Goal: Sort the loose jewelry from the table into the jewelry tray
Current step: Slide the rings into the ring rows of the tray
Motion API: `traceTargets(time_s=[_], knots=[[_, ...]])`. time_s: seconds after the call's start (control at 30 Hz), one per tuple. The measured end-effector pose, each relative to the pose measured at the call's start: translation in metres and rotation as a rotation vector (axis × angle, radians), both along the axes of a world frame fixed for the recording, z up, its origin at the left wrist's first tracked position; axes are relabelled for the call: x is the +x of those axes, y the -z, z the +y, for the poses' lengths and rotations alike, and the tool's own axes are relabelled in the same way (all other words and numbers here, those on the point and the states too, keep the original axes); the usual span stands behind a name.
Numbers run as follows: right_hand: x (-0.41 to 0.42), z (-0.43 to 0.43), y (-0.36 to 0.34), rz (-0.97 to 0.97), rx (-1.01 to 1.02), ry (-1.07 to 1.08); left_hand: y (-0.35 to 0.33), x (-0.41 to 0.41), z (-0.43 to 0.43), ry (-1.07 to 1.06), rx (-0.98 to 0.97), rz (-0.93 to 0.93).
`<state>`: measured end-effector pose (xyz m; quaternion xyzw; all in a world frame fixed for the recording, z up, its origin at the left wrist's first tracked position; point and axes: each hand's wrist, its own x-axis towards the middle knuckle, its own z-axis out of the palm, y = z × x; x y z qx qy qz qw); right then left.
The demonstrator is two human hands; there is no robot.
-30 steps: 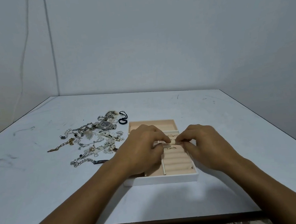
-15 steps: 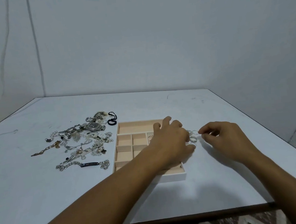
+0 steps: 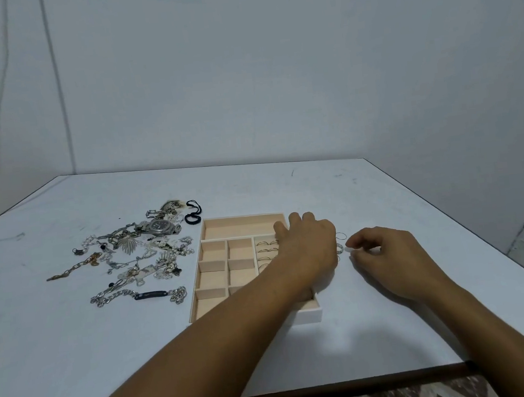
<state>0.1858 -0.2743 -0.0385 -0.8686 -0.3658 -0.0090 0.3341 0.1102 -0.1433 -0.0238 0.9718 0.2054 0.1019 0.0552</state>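
Jewelry tray (image 3: 239,227) is set at centre frame on the white counter (image 3: 76,347). Several rings (image 3: 266,245) are already seated in the slotted column on its right side. The small square compartments and the long compartment at its top are seen bare.

- Left grip (image 3: 307,246): reached across the tray's right edge with fingers curled downward. Its fingertips are hidden, so what is held, if anything, cannot be told.
- Right grip (image 3: 389,257): laid on the counter right of the tray, thumb and forefinger drawn nearly together. Whether a ring is pinched is too small to tell.
- A few loose rings (image 3: 341,248) lie on the counter between the two grips.
- Unsorted pile (image 3: 138,260) is left of the tray: wristwatch (image 3: 160,226), black cord (image 3: 193,212), chain bracelets.

Progress is judged early. Ring sorting is partly done, and the bulk of the jewelry is left.
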Motion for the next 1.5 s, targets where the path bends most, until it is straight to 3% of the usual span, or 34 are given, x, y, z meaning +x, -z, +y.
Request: traceTargets(time_s=[0.53, 0.7, 0.9, 1.23, 1.5], knots=[[0.002, 0.002, 0.0, 0.005, -0.015, 0.0, -0.004, 0.002, 0.003, 0.077, -0.048, 0.07], [0.001, 0.001, -0.001, 0.011, -0.016, -0.004, -0.02, -0.013, 0.014, 0.196, -0.189, -0.063], [0.0, -0.001, -0.003, 0.053, 0.028, 0.008, -0.057, -0.049, 0.061, 0.132, -0.288, -0.191], [-0.015, 0.023, -0.005, 0.019, 0.133, -0.042, -0.026, -0.075, 0.055, 0.226, -0.075, -0.152], [-0.015, 0.02, -0.003, 0.018, 0.145, -0.048, -0.015, -0.068, 0.051, 0.263, -0.03, -0.167]])
